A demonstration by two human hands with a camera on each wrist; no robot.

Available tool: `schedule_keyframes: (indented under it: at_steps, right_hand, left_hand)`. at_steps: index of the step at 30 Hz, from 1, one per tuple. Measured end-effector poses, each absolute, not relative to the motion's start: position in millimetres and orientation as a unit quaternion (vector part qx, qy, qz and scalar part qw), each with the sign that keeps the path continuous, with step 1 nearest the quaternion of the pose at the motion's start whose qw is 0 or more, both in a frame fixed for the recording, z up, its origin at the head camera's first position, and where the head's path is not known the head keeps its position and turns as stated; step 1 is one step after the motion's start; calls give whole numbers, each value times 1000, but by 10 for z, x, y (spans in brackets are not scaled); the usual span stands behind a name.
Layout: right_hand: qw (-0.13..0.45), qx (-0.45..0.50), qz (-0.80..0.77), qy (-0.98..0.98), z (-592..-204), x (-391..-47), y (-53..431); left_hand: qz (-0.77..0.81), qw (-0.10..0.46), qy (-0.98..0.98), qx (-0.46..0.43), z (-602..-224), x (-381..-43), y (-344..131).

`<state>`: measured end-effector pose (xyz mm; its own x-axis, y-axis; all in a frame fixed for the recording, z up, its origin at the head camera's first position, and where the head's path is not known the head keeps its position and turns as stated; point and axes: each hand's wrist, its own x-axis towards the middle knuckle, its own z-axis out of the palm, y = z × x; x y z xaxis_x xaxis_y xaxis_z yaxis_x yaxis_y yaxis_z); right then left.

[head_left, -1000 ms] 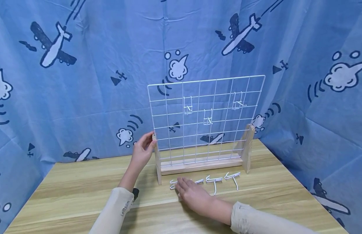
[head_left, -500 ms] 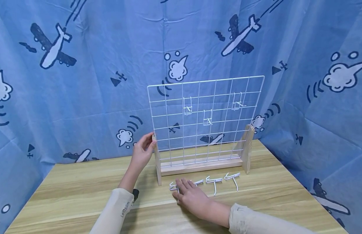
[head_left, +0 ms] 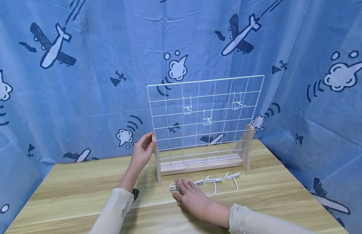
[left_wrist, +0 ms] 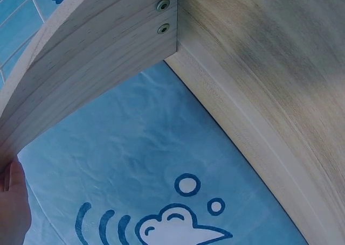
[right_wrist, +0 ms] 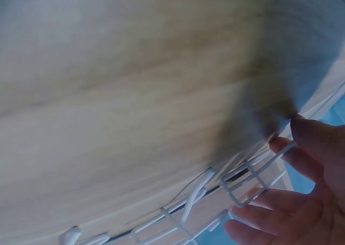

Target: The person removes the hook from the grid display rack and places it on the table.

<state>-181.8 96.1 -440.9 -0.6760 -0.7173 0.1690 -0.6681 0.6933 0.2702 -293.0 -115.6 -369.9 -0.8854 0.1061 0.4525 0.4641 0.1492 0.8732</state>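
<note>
My left hand (head_left: 141, 153): gripping the pale wooden upright (head_left: 158, 165), presumably steadying the white wire grid panel (head_left: 197, 125). My right hand (head_left: 195, 199): fingers spread over white wire hooks (head_left: 214, 180), rowed in front, seemingly for order; pinching or not, I cannot tell.

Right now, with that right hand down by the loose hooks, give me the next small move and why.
I'd probably have the right hand pinch and lift the leftmost loose hook: its fingers lie close beside it, three hanging hooks are on the wire grid, and the left hand grips the wooden upright.
</note>
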Motion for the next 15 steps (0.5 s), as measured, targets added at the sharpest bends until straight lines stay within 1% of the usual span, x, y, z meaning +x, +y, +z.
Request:
schedule_keyframes:
  at_steps: [9,15]
  right_hand:
    - [117,373,-102,-915,-4385,-1795,953]
    - [127,372,-106,-913,-4390,-1791,960]
  left_hand:
    - [-619,144,-748,-192,-3639,-2881,-1141]
    - [-617,140,-751,-188,-3635,-2878,-1137]
